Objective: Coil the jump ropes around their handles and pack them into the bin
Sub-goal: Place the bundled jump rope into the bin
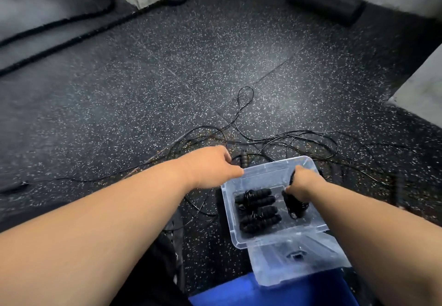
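Observation:
A clear plastic bin [311, 228] sits on the speckled floor. Inside it lie two coiled jump ropes [257, 210] with black ribbed handles. My right hand [303, 182] is inside the bin, shut on a third coiled jump rope [293, 204] that hangs below my fist. My left hand [215, 168] reaches past the bin's far left corner, its fingers curled over the tangle of loose jump ropes [275, 143]; a black handle [244, 157] lies just right of its fingertips. Whether the left hand grips anything is hidden.
The bin's clear lid [299, 262] lies against its near side, partly on a blue object [275, 291]. A black foam roller [323, 5] rests by the far wall. Thick black ropes [59, 40] run across the far left. A grey block [421, 90] stands at right.

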Action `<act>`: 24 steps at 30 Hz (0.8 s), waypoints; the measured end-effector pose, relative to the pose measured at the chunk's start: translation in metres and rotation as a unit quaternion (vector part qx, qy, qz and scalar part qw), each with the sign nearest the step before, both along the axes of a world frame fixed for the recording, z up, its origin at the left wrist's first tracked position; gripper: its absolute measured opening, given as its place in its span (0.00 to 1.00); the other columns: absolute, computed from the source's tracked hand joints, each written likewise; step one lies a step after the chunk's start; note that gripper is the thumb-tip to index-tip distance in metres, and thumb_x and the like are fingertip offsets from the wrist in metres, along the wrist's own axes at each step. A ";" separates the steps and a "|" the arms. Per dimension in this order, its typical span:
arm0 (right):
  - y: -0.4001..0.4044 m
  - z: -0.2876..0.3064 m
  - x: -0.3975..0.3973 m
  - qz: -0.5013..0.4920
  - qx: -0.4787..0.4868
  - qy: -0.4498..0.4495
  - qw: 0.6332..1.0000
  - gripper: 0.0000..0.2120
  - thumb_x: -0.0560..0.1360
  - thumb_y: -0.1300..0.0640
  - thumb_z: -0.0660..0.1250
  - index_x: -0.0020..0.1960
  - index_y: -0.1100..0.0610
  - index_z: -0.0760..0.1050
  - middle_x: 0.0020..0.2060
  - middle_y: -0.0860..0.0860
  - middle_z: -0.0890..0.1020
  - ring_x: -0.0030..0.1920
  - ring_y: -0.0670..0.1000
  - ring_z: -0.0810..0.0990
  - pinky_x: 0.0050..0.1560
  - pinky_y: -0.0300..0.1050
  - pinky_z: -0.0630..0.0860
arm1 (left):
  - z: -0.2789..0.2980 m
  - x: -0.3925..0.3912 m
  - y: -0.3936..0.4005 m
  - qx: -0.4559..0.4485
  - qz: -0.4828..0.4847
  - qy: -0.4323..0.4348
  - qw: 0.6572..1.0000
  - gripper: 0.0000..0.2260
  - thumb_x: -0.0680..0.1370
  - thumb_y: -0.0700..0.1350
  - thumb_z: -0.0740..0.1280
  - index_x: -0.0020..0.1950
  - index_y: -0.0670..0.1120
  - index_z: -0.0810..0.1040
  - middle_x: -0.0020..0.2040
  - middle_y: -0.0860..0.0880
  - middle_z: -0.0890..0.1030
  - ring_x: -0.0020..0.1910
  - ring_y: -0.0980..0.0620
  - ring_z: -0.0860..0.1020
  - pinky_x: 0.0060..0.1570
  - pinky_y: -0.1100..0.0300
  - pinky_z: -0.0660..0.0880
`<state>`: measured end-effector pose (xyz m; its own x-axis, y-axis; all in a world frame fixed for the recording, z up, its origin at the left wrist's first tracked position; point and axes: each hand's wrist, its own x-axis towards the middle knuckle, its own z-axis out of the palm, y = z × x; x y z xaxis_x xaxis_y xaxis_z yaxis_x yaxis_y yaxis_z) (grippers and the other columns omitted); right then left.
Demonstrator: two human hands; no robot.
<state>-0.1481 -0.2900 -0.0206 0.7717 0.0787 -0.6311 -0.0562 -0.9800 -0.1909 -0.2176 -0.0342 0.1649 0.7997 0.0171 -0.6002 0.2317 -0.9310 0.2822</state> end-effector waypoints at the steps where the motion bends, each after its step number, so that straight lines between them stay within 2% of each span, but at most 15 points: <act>1: -0.001 -0.007 0.003 0.000 -0.008 0.004 1.000 0.33 0.77 0.44 0.72 0.74 0.60 0.66 0.69 0.57 0.78 0.69 0.58 0.77 0.67 0.46 0.70 | -0.004 0.003 0.001 0.002 -0.003 0.007 1.000 0.22 0.78 0.65 0.67 0.67 0.54 0.75 0.48 0.57 0.80 0.48 0.56 0.79 0.46 0.57 0.74; 3: -0.004 -0.020 0.009 -0.009 -0.011 0.032 0.999 0.32 0.79 0.44 0.70 0.75 0.60 0.66 0.71 0.57 0.75 0.71 0.58 0.75 0.69 0.46 0.69 | -0.009 0.011 0.002 0.005 -0.007 0.024 1.000 0.21 0.79 0.65 0.66 0.66 0.55 0.75 0.46 0.57 0.80 0.46 0.57 0.79 0.43 0.58 0.73; 7: -0.010 -0.042 0.018 0.000 -0.016 0.071 0.997 0.29 0.79 0.45 0.71 0.72 0.58 0.66 0.69 0.57 0.78 0.68 0.59 0.77 0.64 0.46 0.72 | -0.019 0.027 0.007 0.012 -0.015 0.051 0.999 0.23 0.78 0.66 0.66 0.68 0.55 0.75 0.52 0.58 0.82 0.51 0.57 0.80 0.58 0.54 0.78; 10: -0.011 -0.064 0.021 0.038 -0.033 0.076 0.996 0.28 0.77 0.45 0.71 0.70 0.56 0.66 0.63 0.57 0.81 0.63 0.60 0.80 0.62 0.49 0.76 | -0.024 0.037 0.008 0.026 -0.026 0.064 0.997 0.25 0.78 0.67 0.65 0.69 0.55 0.74 0.57 0.56 0.82 0.55 0.54 0.80 0.62 0.52 0.77; 14: -0.003 -0.088 0.024 0.036 -0.028 0.110 0.993 0.37 0.78 0.44 0.71 0.79 0.56 0.59 0.69 0.58 0.78 0.68 0.60 0.77 0.67 0.50 0.74 | -0.028 0.051 0.006 0.026 -0.028 0.081 0.996 0.25 0.78 0.67 0.65 0.71 0.56 0.74 0.59 0.56 0.82 0.55 0.54 0.80 0.61 0.54 0.77; 17: 0.000 -0.105 0.024 -0.020 0.037 0.126 0.991 0.47 0.78 0.45 0.73 0.84 0.54 0.47 0.76 0.57 0.71 0.73 0.60 0.73 0.71 0.49 0.70 | -0.032 0.058 0.007 0.020 -0.031 0.094 0.995 0.25 0.78 0.69 0.64 0.71 0.58 0.73 0.59 0.57 0.82 0.54 0.56 0.80 0.61 0.53 0.77; 19: -0.002 -0.115 0.027 -0.067 0.094 0.136 0.984 0.49 0.77 0.49 0.75 0.85 0.54 0.44 0.79 0.57 0.67 0.75 0.60 0.71 0.73 0.50 0.69 | -0.035 0.062 0.008 0.017 -0.030 0.103 0.994 0.26 0.78 0.70 0.64 0.70 0.58 0.73 0.59 0.57 0.82 0.54 0.56 0.81 0.62 0.52 0.77; 21: -0.002 -0.122 0.029 -0.085 0.092 0.153 0.980 0.45 0.78 0.55 0.73 0.84 0.57 0.48 0.78 0.58 0.67 0.72 0.61 0.73 0.70 0.49 0.71 | -0.037 0.066 0.009 0.014 -0.031 0.111 0.993 0.26 0.78 0.69 0.64 0.71 0.57 0.73 0.59 0.57 0.82 0.54 0.56 0.81 0.62 0.52 0.78; 24: -0.001 -0.134 0.030 -0.086 0.064 0.164 0.981 0.33 0.79 0.58 0.69 0.80 0.61 0.60 0.73 0.62 0.72 0.71 0.61 0.74 0.67 0.48 0.71 | -0.039 0.070 0.009 0.009 -0.033 0.119 0.992 0.26 0.79 0.68 0.64 0.72 0.56 0.72 0.60 0.56 0.83 0.53 0.56 0.82 0.62 0.53 0.78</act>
